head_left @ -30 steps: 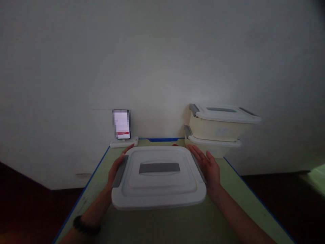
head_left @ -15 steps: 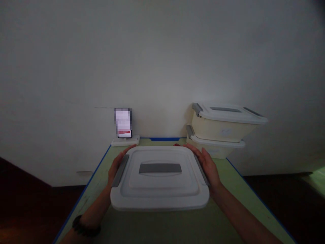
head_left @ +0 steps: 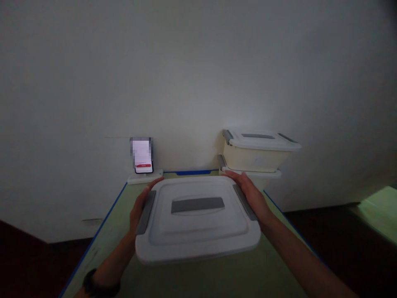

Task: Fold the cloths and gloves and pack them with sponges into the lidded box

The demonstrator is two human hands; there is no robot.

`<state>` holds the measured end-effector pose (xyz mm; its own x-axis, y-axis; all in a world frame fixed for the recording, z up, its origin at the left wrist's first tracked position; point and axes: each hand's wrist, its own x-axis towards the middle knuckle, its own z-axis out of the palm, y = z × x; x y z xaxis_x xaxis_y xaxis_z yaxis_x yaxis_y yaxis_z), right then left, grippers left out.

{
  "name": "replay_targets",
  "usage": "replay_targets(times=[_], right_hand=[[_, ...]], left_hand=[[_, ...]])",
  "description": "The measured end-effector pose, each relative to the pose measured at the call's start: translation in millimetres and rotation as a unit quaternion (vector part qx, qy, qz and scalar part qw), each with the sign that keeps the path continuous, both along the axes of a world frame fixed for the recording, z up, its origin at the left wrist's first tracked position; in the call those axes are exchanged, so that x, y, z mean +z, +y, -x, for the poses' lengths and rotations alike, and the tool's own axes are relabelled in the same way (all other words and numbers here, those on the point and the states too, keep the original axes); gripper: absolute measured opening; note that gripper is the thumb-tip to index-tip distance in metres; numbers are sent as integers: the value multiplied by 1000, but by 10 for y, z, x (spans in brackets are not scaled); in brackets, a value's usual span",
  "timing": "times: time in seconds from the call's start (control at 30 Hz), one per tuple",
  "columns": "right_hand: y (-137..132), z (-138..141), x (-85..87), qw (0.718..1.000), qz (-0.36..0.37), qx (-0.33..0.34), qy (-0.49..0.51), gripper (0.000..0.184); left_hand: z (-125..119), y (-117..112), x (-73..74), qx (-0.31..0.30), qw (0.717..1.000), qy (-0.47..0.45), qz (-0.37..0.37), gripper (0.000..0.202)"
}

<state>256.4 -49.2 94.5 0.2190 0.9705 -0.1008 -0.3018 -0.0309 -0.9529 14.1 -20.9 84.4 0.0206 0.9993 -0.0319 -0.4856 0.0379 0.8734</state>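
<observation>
A lidded storage box [head_left: 198, 229], white on top with a grey handle in the lid and grey side latches, is between my two hands above the green table. My left hand [head_left: 140, 209] grips its left side, fingers reaching toward the far corner. On the opposite side my right hand [head_left: 252, 198] presses along the right latch, its fingertips at the far right corner. The lid hides the box's body and the undersides of both hands. A dark bracelet circles my left wrist.
Two similar boxes stand stacked at the back right, the upper box [head_left: 251, 157] jutting past the lower box [head_left: 266, 176]. At the back left a phone [head_left: 142, 155] leans upright on a white stand [head_left: 136, 179]. Blue tape edges the table [head_left: 113, 223], and a wall rises behind.
The held box appears slightly nearer and a little tilted, its left side lower. The view has turned, so the stacked boxes and phone sit farther left. Both hands keep their hold.
</observation>
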Motion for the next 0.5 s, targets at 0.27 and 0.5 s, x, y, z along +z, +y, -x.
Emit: replay_targets(times=[0.27, 0.5], right_hand=[[-167, -868, 268, 981, 26, -68, -182, 39], [-284, -1481, 177, 948, 22, -72, -308, 26]], left_hand=[[-627, 88, 72, -105, 985, 111, -77, 40], [-1197, 258, -207, -174, 932, 228, -222, 55]])
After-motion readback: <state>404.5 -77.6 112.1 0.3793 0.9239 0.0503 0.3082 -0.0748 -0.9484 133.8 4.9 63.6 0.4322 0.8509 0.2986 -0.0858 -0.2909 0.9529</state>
